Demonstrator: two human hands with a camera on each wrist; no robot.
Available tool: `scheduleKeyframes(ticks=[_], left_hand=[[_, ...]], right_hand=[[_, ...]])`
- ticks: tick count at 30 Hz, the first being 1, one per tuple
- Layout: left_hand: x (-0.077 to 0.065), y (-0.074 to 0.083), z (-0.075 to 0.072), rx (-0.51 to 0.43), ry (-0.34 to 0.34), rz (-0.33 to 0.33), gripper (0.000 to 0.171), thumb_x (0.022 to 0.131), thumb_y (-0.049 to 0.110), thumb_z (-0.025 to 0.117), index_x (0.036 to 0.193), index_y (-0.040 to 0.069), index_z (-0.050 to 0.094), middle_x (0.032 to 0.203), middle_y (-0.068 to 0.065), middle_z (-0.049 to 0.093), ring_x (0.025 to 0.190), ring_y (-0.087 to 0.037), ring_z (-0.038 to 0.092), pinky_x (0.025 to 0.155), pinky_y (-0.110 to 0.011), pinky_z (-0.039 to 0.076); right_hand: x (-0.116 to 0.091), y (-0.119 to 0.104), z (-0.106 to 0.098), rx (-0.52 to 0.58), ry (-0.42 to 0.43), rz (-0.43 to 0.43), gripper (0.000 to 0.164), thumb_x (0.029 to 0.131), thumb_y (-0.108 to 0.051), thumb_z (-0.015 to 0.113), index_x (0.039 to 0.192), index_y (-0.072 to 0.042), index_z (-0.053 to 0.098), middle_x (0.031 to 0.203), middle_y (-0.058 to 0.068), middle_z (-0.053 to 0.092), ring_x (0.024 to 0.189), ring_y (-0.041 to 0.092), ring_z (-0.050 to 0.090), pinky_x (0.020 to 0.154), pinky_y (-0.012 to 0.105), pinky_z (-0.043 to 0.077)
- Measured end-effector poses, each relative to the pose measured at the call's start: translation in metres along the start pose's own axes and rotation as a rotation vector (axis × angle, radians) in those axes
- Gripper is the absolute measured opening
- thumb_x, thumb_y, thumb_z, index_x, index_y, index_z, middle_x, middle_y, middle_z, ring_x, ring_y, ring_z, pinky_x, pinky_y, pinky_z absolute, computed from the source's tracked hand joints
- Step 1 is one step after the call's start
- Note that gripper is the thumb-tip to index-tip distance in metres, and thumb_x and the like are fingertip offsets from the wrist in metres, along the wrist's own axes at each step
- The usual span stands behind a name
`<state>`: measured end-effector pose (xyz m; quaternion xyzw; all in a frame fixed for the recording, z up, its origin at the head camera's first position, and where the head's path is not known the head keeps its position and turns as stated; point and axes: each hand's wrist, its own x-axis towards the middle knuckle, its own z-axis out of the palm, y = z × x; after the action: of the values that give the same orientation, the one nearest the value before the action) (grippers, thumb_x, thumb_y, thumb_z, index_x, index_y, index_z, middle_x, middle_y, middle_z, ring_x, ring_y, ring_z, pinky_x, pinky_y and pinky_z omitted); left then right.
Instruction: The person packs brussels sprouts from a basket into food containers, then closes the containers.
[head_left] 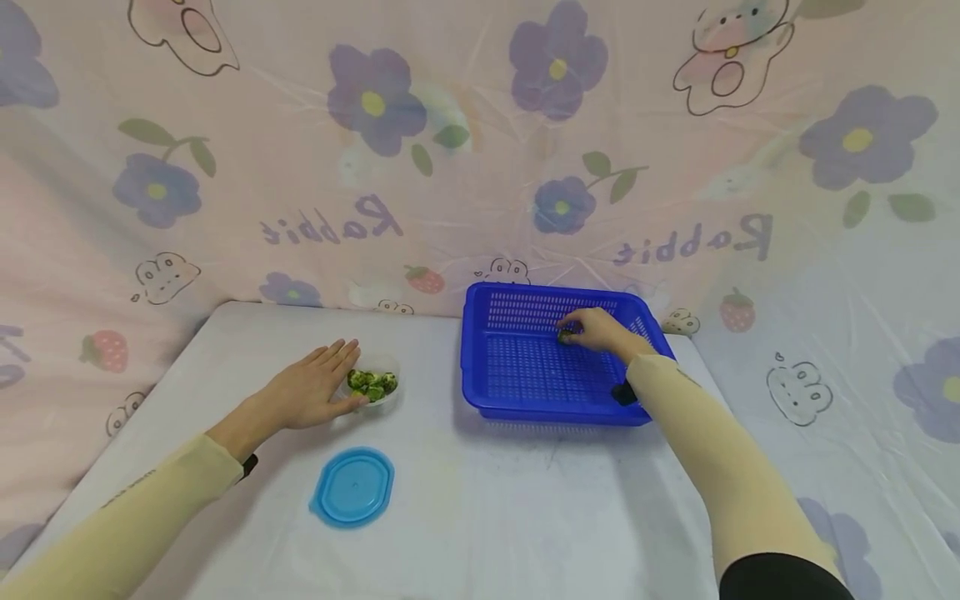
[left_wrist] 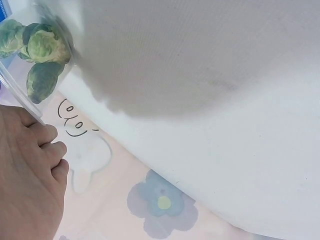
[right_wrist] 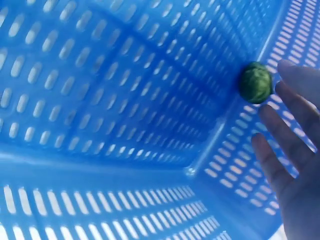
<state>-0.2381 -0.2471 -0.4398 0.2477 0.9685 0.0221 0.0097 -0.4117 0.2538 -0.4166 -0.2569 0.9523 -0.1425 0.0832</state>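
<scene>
A small clear plastic container on the left of the table holds several Brussels sprouts. My left hand lies along its left side, fingers extended and thumb at the near rim; the left wrist view has the fingertips at the container's edge. Over to the right, my right hand reaches into a blue perforated basket. One Brussels sprout sits there against the basket wall. Its near side is right at my spread right fingertips, which are not curled round it.
A light blue lid lies on the white table in front of the container. Behind and around the table hangs a curtain printed with flowers and rabbits. The basket stands near the table's far right edge.
</scene>
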Motion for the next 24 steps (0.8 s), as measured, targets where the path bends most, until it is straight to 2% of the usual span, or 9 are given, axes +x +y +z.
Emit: scheduleKeyframes(ticks=[17,24], left_hand=[[0.001,0.001,0.003,0.010,-0.009,-0.005,0.093,0.104,0.064,0.046,0.159,-0.010,0.030,0.167,-0.028,0.026,0.154,-0.046,0.024,0.125,-0.058,0.025],[0.001,-0.002,0.003,0.009,-0.011,-0.009,0.094,0.104,0.064,0.045,0.159,-0.010,0.029,0.167,-0.028,0.026,0.154,-0.046,0.024,0.125,-0.058,0.025]], right_hand=[[-0.001,0.018,0.010,0.147,-0.025,0.075,0.028,0.098,0.001,0.068,0.125,-0.002,0.074,0.133,0.021,0.067,0.132,0.044,0.055,0.113,0.060,0.043],[0.003,0.018,0.010,0.140,-0.037,0.081,0.027,0.099,0.000,0.068,0.125,-0.002,0.074,0.133,0.021,0.067,0.132,0.045,0.055,0.113,0.060,0.043]])
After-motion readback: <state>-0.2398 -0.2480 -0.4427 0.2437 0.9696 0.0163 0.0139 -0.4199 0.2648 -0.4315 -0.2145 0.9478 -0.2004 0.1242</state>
